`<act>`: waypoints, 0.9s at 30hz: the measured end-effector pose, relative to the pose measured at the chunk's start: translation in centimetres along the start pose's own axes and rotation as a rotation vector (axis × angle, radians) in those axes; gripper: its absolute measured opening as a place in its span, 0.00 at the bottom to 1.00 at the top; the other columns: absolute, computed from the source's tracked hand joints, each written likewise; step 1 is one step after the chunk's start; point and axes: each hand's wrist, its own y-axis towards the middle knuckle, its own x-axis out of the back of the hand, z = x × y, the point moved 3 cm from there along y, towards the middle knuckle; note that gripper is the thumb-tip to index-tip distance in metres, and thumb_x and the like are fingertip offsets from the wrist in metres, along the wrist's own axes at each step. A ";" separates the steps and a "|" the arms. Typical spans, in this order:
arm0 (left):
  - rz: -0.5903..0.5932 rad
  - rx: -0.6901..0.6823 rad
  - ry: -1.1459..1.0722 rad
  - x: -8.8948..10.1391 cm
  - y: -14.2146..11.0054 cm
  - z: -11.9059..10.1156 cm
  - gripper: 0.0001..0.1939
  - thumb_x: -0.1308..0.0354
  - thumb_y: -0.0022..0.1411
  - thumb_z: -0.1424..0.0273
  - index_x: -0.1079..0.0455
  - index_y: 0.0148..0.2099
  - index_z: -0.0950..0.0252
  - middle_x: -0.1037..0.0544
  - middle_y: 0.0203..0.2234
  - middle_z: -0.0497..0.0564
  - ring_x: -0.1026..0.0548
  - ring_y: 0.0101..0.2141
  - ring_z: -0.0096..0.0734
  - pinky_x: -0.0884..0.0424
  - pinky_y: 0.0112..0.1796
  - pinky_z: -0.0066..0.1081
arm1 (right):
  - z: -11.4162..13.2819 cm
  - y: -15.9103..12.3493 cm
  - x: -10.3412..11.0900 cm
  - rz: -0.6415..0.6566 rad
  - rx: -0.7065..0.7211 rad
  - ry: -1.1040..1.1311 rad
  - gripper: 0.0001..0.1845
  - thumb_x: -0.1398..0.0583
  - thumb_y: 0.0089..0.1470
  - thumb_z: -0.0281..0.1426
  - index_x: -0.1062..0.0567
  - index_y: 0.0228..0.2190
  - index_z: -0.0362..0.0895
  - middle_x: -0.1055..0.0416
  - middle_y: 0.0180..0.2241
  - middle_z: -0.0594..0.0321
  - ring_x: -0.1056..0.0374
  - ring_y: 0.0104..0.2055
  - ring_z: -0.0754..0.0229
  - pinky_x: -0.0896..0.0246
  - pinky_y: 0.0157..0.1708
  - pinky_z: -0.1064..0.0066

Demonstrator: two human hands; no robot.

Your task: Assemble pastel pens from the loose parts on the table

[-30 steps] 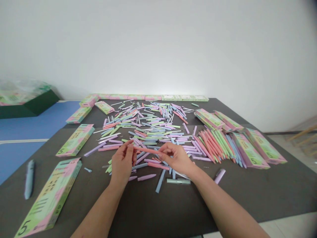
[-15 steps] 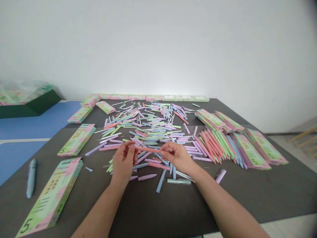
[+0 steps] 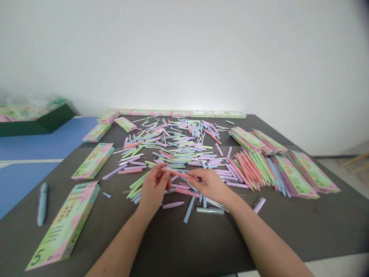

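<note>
Coral pen part held slantwise — pinched near one end by the left hand, near the other by the right hand — over loose pen parts, toward the near edge of the desk. Cartons are lined along the far edge.

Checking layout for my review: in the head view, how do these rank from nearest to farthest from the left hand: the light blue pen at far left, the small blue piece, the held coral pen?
1. Coral pen: in the grip of the left hand.
2. Small blue piece: lying to its left.
3. Light blue pen: much farther left.
</note>
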 end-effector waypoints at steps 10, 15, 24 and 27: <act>0.069 0.023 0.167 -0.2 0.0 1.1 0.14 0.45 0.56 0.70 0.33 0.46 0.66 0.25 0.32 0.50 0.31 0.21 0.24 0.34 0.18 0.23 | -4.2 -0.3 5.1 -0.196 -0.329 -0.547 0.16 0.47 0.58 0.33 0.20 0.36 0.41 0.26 0.32 0.52 0.31 0.36 0.54 0.41 0.36 0.68; 0.074 0.003 0.256 0.0 0.0 1.5 0.14 0.45 0.55 0.72 0.30 0.45 0.65 0.24 0.33 0.52 0.28 0.25 0.28 0.35 0.19 0.22 | -7.4 -2.5 9.3 -0.175 -0.660 -0.745 0.21 0.48 0.58 0.39 0.20 0.32 0.39 0.23 0.32 0.47 0.28 0.35 0.50 0.39 0.34 0.65; 0.078 0.007 0.273 0.0 -0.1 1.3 0.14 0.43 0.53 0.73 0.28 0.44 0.64 0.23 0.33 0.52 0.28 0.26 0.30 0.34 0.20 0.23 | -11.4 -7.6 14.1 -0.302 -1.096 -0.785 0.14 0.43 0.48 0.31 0.21 0.32 0.36 0.24 0.36 0.38 0.27 0.39 0.39 0.36 0.33 0.57; 0.084 0.005 0.295 0.0 -0.1 1.2 0.13 0.44 0.53 0.73 0.28 0.43 0.64 0.23 0.33 0.52 0.28 0.26 0.30 0.33 0.20 0.24 | -12.1 -8.4 14.6 -0.331 -1.161 -0.760 0.15 0.44 0.47 0.29 0.21 0.34 0.35 0.25 0.39 0.34 0.28 0.41 0.36 0.37 0.33 0.55</act>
